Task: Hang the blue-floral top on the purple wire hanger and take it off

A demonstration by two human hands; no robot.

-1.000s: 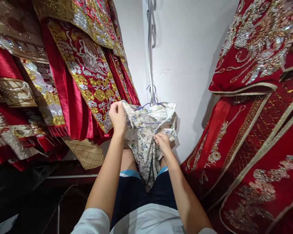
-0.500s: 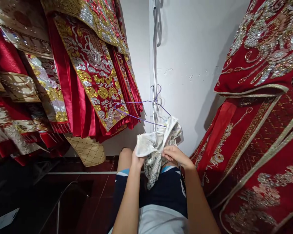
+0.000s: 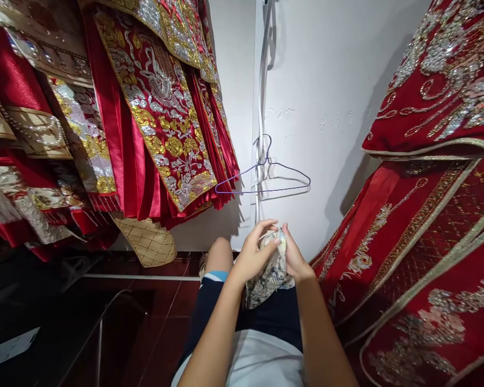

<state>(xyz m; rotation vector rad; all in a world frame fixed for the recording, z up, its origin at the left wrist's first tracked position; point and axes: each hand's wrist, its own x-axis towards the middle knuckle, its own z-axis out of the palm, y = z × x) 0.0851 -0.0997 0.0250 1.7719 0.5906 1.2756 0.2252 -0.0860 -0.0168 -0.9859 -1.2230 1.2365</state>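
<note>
Both hands hold a bunched white garment with a blue flower print [image 3: 268, 277] in front of my knees. My left hand [image 3: 255, 252] is cupped round its left side, thumb and forefinger raised over the top. My right hand [image 3: 293, 256] presses its right side with closed fingers. Above them a thin purple wire hanger [image 3: 266, 174] hangs bare on a white strip against the white wall [image 3: 326, 107].
Red robes with gold and silver embroidery [image 3: 157, 107] hang close on the left. More red embroidered garments [image 3: 427, 215] crowd the right side. The floor is dark red tile [image 3: 145, 322]. A dark metal frame [image 3: 100, 333] stands at lower left.
The printed garment has come off the hanger and been gathered down into a bundle between both hands. The hanger now hangs bare and level on the wall.
</note>
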